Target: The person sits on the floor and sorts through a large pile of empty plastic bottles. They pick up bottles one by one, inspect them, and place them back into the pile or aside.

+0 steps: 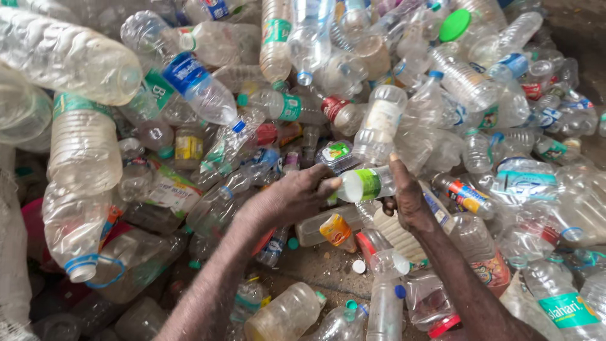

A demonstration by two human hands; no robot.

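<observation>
1. Both hands are on one small clear bottle with a green label [365, 184], held level above the heap, right at the middle of the view
2. Left hand [291, 197] curls its fingers round the bottle's neck end
3. Right hand [407, 201] clamps the base end, thumb up along it
4. All around lies a pile of crushed plastic bottles [442, 107]
5. An orange-labelled bottle [336, 230] sits just below the hands, loose caps [358, 266] on the ground near it
</observation>
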